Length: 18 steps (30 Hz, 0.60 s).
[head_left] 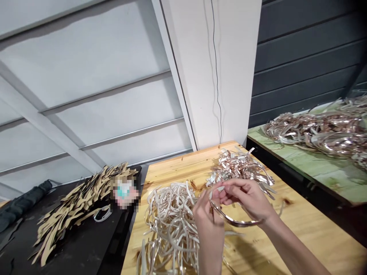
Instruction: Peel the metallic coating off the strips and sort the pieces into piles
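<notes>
Over the wooden table, my left hand (207, 209) and my right hand (250, 198) meet with their fingertips close together. Both are closed in a pinch on a narrow, shiny rose-gold strip (239, 222) with a pale underside. The strip bows down in a curve below my fingers toward my right wrist. Left of my left hand lies a loose heap of curled pale and metallic strips (170, 217). Just beyond my hands sits a second pile of rose-gold strips (239, 166), partly covered by my fingers. Exactly how the fingertips grip the strip's end is hidden.
The wooden table (169, 168) reaches the white wall. At left, a black table (83, 244) bears tan and black strips (77, 202), a white-rimmed ring-like item (102, 214) and a blurred patch. A green-topped table (321, 173) at right carries more bundled shiny strips (321, 128).
</notes>
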### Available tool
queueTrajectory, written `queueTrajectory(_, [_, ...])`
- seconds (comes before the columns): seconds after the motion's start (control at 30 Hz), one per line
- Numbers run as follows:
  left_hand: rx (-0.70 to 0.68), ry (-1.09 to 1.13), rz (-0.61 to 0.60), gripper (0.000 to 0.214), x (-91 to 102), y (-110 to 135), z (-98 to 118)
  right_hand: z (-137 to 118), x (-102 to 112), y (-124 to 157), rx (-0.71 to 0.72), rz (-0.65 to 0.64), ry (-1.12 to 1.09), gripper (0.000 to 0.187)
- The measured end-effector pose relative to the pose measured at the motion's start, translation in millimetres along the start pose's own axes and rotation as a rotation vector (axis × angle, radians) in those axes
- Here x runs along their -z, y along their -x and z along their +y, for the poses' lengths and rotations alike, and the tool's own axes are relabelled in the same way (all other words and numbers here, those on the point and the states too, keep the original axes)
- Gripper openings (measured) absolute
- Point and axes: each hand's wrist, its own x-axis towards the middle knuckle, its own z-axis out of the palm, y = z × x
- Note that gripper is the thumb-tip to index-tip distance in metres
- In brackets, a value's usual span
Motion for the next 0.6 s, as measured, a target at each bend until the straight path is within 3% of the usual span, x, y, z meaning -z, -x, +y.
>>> queueTrajectory(0.3, [0.105,0.003,0.061,0.056,1.4,-2.2,-6.4,-3.0,-5.4,1.6,0.005,-0.007,0.027,0.039])
queueTrajectory(0.47, [0.179,0.017,0.045,0.055,2.5,-4.0,-7.0,1.0,-6.2,2.6,0.036,0.001,0.034,0.037])
queueTrajectory(0.6, [0.158,-0.022,0.045,0.054,3.6,-5.2,-11.4,3.0,-6.5,2.0,0.065,0.043,0.05,0.04])
